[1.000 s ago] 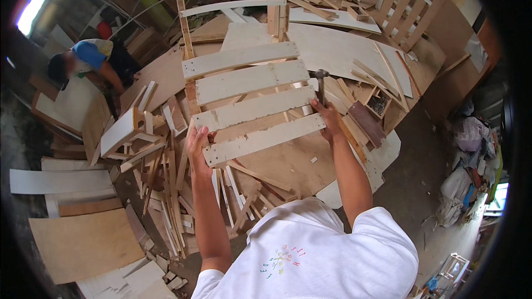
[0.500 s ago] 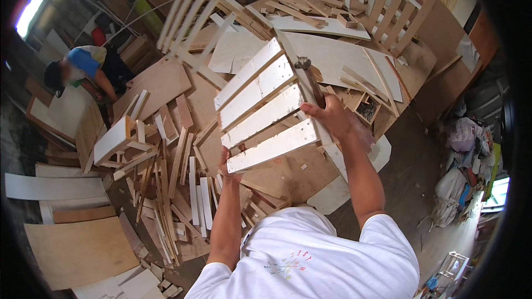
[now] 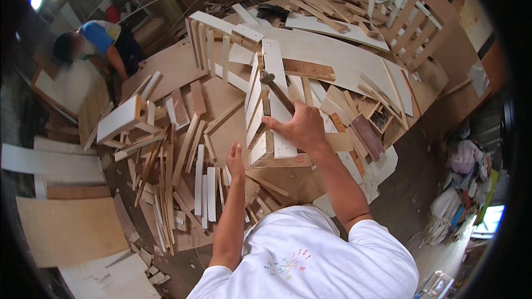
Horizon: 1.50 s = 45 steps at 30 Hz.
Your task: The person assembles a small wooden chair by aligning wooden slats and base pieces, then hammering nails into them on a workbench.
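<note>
A slatted wooden chair frame (image 3: pixel 280 105) with white-faced boards stands on the work table in front of me. My right hand (image 3: pixel 302 127) is closed round the handle of a hammer (image 3: pixel 268 78) and lies against the upright white board, its thumb reaching over the edge. The hammer's metal head points away from me, over the frame. To the left of the frame's near corner, my left hand (image 3: pixel 235 160) holds nothing; its fingers are stretched out and apart from the wood. Part of the hammer's handle is hidden in my right palm.
Loose wood strips (image 3: pixel 205 194) crowd the table's left side. A small white-topped wooden piece (image 3: pixel 119 122) stands beyond them. A small box of nails (image 3: pixel 380 117) sits at the right. Another person (image 3: pixel 100 44) bends over boards at the far left. Bundled bags (image 3: pixel 451 188) lie at the right.
The chair frame has come down from a raised, tilted hold and been turned, so its slats now show edge-on. My left hand has let go of it; my right hand keeps the hammer.
</note>
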Available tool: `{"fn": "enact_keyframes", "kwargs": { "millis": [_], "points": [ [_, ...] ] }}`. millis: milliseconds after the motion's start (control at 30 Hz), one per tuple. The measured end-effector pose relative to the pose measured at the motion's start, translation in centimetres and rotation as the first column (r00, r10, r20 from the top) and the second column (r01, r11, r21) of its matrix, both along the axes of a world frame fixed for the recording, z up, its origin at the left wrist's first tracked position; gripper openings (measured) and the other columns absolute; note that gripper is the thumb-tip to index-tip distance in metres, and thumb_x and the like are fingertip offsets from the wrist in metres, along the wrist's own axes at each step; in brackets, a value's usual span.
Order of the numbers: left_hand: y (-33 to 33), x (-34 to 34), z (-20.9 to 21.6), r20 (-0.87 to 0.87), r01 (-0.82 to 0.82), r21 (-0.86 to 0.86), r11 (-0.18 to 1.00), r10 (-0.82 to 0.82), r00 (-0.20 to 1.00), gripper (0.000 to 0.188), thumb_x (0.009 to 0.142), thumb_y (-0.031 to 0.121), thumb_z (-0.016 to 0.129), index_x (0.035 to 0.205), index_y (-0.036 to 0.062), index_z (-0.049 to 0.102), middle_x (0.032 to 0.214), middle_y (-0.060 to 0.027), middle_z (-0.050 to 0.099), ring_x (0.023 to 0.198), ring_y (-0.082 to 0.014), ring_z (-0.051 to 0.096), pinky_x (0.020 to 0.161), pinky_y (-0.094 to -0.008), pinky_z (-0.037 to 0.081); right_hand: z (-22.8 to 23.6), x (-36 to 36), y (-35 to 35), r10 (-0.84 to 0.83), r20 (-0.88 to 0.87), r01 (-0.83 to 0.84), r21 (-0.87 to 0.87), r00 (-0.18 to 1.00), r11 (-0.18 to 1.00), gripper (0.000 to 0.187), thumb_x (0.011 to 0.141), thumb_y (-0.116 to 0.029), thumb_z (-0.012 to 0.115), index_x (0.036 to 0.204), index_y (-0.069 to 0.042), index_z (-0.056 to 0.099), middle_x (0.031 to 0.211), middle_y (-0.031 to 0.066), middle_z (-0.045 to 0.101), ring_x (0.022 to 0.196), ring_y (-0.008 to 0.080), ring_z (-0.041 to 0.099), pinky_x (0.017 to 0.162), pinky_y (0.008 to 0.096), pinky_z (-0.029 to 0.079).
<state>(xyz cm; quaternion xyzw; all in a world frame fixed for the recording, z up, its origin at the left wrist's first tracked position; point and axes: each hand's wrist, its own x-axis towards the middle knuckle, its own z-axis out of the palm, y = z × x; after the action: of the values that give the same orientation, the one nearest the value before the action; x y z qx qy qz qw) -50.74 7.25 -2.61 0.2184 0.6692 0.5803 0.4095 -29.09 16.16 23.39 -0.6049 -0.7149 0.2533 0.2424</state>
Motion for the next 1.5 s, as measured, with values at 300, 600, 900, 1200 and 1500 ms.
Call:
{"fn": "enact_keyframes", "kwargs": {
  "millis": [300,600,900,1200,1500],
  "points": [
    [-15.7,-0.1,0.6,-0.595,0.040,-0.112,0.993,-0.099,0.798,0.037,0.092,0.016,0.072,0.127,0.0045,0.068,0.123,-0.0183,0.065,0.120,-0.0345,0.060,0.104,-0.0439,0.047,0.4,-5.9,-3.4,0.118,0.229,-0.122,0.007,0.966,0.992,0.080,0.071,-0.071,0.080,0.098,0.003,0.066,0.090,0.0263,0.073,0.090,0.0411,0.075,0.081,0.0484,0.060],
    [-24.0,-1.8,-1.3,-0.789,0.197,-0.319,0.927,-0.375,0.487,0.076,0.074,0.024,0.091,0.140,0.0076,0.058,0.127,-0.0187,0.060,0.120,-0.0392,0.056,0.101,-0.0472,0.048,0.7,-6.6,-3.4,0.065,0.222,-0.044,-0.098,0.973,0.994,0.095,0.064,-0.074,0.084,0.110,0.008,0.070,0.101,0.0263,0.074,0.097,0.0391,0.074,0.087,0.0464,0.058],
    [-24.5,-3.8,-0.5,-0.708,0.279,-0.392,0.876,-0.482,0.516,0.047,0.086,0.019,0.078,0.129,0.0087,0.063,0.110,-0.0155,0.063,0.100,-0.0369,0.068,0.080,-0.0487,0.055,-1.9,-7.5,-3.6,-0.085,0.188,0.103,-0.084,0.978,0.991,0.100,0.061,-0.081,0.081,0.105,0.008,0.070,0.097,0.0240,0.075,0.089,0.0315,0.076,0.082,0.0410,0.059],
    [-25.6,-8.6,0.1,-0.476,0.225,-0.041,0.973,-0.217,0.852,0.040,0.087,0.005,0.077,0.127,0.0047,0.067,0.101,-0.0115,0.070,0.090,-0.0224,0.069,0.082,-0.0344,0.056,1.4,-9.3,-6.1,-0.118,0.255,0.105,0.065,0.960,0.992,0.096,0.069,-0.078,0.078,0.120,0.001,0.068,0.117,0.0236,0.072,0.109,0.0371,0.071,0.095,0.0446,0.055],
    [-23.0,-9.0,6.6,0.326,0.097,0.185,0.978,-0.154,0.933,0.057,0.092,0.004,0.076,0.144,-0.0008,0.054,0.114,-0.0064,0.068,0.100,-0.0135,0.064,0.086,-0.0277,0.054,-1.9,-6.5,-22.1,-0.091,-0.404,0.200,0.237,0.910,0.951,0.030,0.090,-0.029,0.079,0.105,-0.003,0.072,0.088,0.0089,0.074,0.079,0.0231,0.072,0.075,0.0346,0.056]
  ]
}}
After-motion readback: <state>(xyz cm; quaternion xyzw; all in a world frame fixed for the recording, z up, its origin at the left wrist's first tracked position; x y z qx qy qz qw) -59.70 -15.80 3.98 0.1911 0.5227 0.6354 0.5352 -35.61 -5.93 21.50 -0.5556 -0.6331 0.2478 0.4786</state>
